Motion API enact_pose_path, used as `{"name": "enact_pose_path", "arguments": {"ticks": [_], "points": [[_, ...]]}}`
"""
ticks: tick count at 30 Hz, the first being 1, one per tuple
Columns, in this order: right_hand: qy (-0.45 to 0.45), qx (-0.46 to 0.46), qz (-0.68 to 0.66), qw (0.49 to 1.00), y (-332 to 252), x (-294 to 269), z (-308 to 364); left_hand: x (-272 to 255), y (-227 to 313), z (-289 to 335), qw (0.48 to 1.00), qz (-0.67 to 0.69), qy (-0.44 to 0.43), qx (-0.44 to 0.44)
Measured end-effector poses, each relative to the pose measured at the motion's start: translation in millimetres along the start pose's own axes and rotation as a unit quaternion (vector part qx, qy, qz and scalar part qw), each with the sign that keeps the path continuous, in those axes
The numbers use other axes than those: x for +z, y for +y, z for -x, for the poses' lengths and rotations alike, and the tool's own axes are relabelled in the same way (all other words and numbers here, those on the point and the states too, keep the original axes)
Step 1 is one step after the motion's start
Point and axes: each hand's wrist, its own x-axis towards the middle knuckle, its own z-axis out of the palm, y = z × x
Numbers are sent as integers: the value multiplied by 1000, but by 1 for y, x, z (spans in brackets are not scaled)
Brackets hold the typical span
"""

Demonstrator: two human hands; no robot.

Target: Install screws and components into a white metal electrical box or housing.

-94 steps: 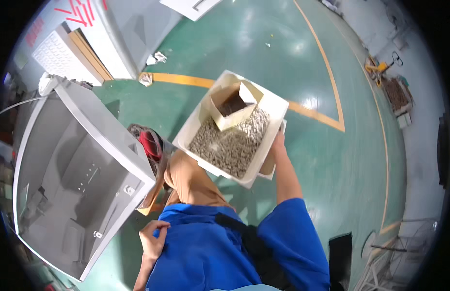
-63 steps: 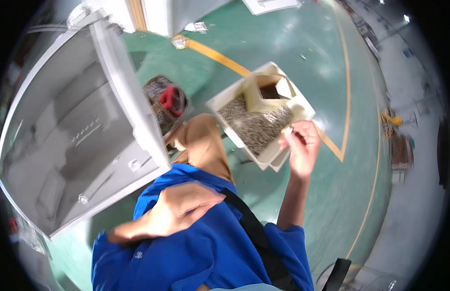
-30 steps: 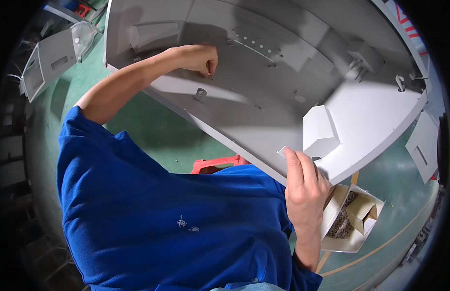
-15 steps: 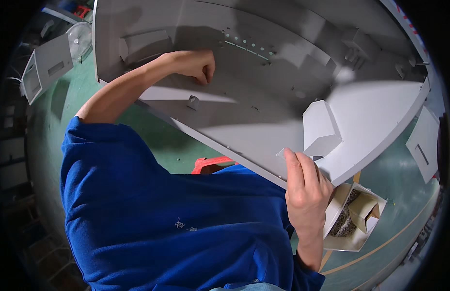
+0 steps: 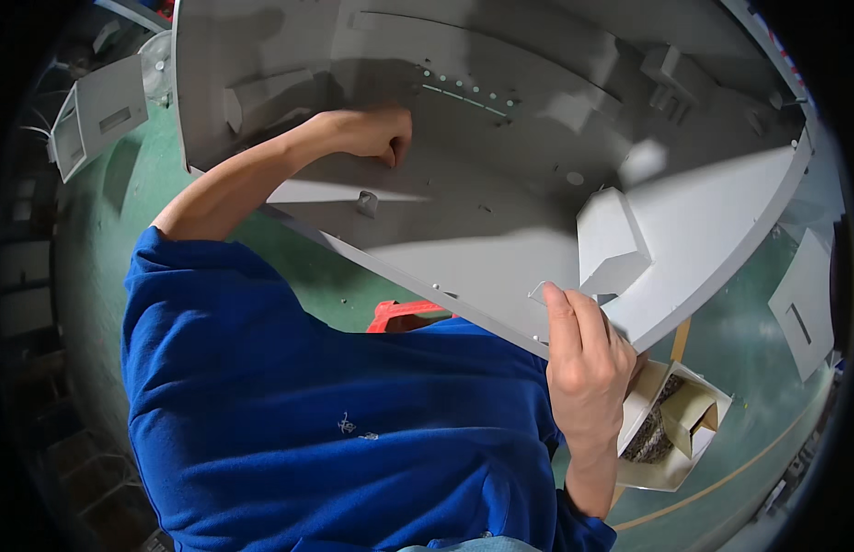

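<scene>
A large light-grey sheet-metal cabinet lies open in front of me. My left hand reaches deep inside it, over the inner panel, its fingers curled into a pinch. Anything between those fingertips is hidden. At the near right edge, my right hand pinches a small thin pale piece between thumb and fingers. A folded grey bracket sits inside the cabinet just beyond that hand. Below and left of my left hand is a small metal tab on the panel.
Below the right corner stands an open carton holding many small dark metal parts. A red stool-like frame shows under the near edge. White slotted panels stand at the right, and a white box-shaped housing at the left.
The view has shifted slightly. My left hand has come a little lower over the panel, still pinched. My right hand keeps its grip on the small piece in nearly the same place.
</scene>
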Motion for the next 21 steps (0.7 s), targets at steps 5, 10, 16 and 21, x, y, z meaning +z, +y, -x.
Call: {"name": "enact_pose_path", "arguments": {"ticks": [5, 10, 16, 21], "points": [[-7, 8, -9, 1000, 17, -2, -1, -4, 7, -13, 999, -16, -33, 0], [-15, 35, -33, 999, 33, -1, -2, -8, 6, -22, 993, 94, -37, -55], [-50, 60, -54, 996, 49, -2, -5, -13, 1, -29, 996, 51, -37, -59], [-62, 72, -72, 993, 61, -7, -7, -16, 1, -38, 998, 19, -40, -36]]}}
